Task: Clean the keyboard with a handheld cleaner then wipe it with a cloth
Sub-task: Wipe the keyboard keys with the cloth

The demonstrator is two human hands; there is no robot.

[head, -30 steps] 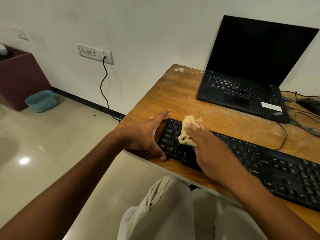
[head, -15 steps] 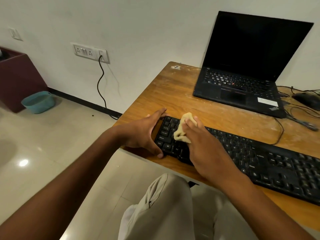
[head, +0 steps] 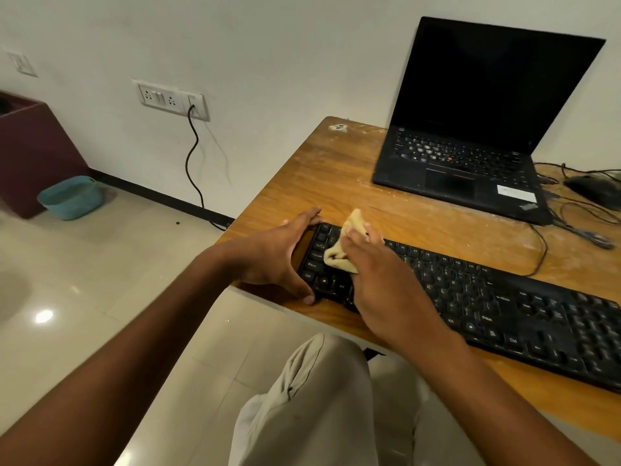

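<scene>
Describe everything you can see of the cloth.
The cloth is a small, pale yellow rag, soft and bunched, with one corner poking up. It lies on the keys at the left end of the black keyboard. The right hand grips it, fingers over its top, hiding part of it. The left hand holds the keyboard's end, apart from the cloth.

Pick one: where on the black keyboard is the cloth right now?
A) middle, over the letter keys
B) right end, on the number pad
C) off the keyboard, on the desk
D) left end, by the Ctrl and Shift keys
D: the right hand holds the cloth down on the left end of the keyboard, just above the Ctrl and Shift keys, while the left hand grips that same end.
</scene>
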